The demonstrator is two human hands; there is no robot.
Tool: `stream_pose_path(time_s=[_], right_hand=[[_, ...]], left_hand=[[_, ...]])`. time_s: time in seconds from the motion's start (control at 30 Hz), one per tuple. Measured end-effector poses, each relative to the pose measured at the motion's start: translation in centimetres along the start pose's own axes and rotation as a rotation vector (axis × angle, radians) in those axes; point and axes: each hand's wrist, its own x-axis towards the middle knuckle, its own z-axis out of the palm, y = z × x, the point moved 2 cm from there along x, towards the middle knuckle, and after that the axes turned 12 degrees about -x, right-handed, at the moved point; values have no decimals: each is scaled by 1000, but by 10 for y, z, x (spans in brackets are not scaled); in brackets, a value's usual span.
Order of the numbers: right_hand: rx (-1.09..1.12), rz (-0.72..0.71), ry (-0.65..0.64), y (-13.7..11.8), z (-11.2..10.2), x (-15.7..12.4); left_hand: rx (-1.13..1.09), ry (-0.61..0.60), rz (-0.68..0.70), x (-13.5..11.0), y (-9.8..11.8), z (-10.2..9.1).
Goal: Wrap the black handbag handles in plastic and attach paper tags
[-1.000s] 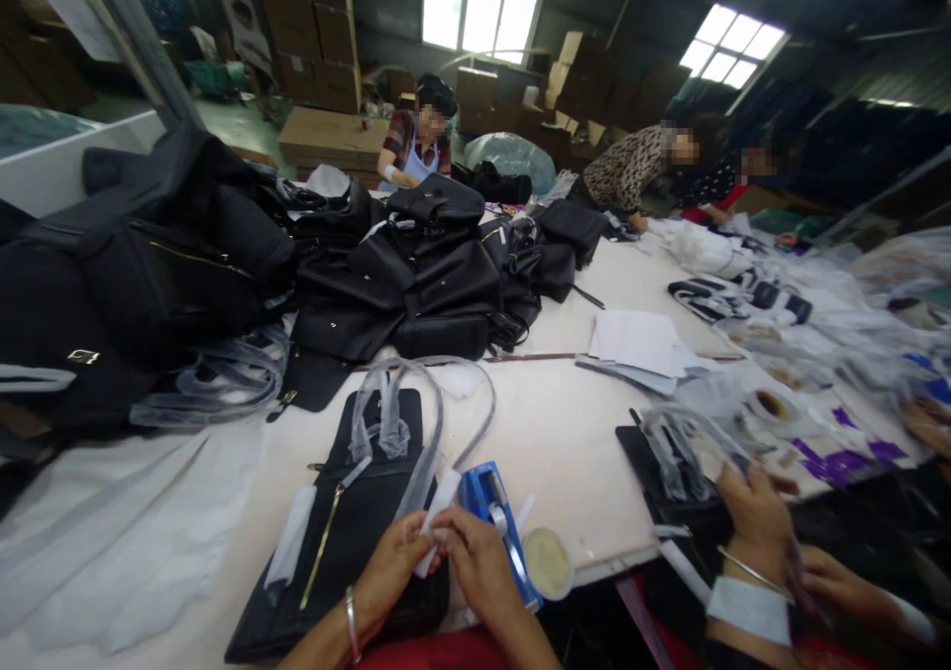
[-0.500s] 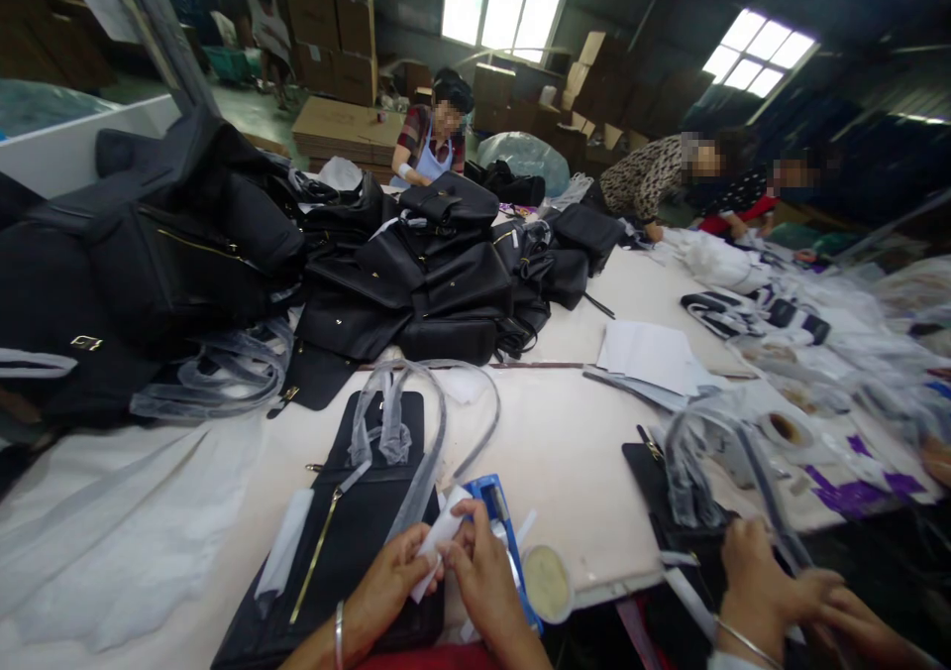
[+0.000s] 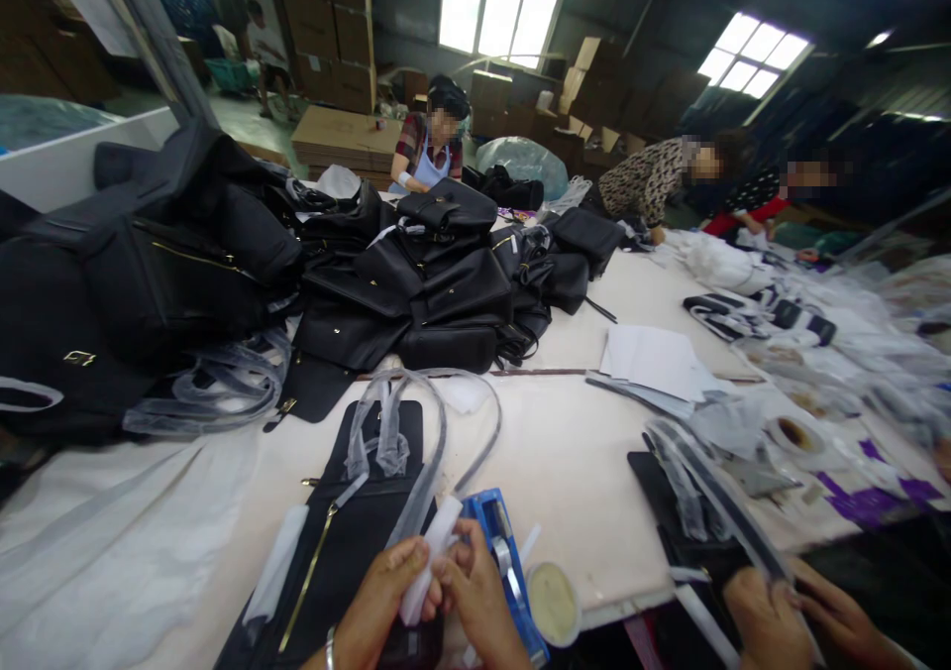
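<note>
A flat black handbag (image 3: 349, 541) with a gold zip and plastic-wrapped handles (image 3: 416, 452) lies in front of me on the white table (image 3: 580, 472). My left hand (image 3: 378, 601) and my right hand (image 3: 475, 601) meet over its lower right corner, both pinched on a white foam strip (image 3: 429, 556) wrapped round a handle. A blue tape dispenser (image 3: 509, 571) sits right beside my right hand, with a roll of clear tape (image 3: 554, 601) just past it.
A heap of black bags (image 3: 416, 274) fills the table's middle and left. White paper sheets (image 3: 654, 358) lie to the right. A neighbour's hands (image 3: 802, 620) work on another black bag (image 3: 690, 511) at lower right. Three people work at the far end.
My hands have slid the white strip slightly up the handle, and the view has tilted a little. The neighbour's hands have dropped lower, toward the frame's bottom edge.
</note>
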Motion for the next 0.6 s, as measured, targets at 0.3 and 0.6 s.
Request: stream_pose_path(time_s=[0.3,0.6], right_hand=[[-120,-194,-132,-16,0,18],[-76,-96,-251,6,8,22]], left_hand=[[-260,-168,-157,-3,19,-4],[-382,-187,-194,6,2,-21]])
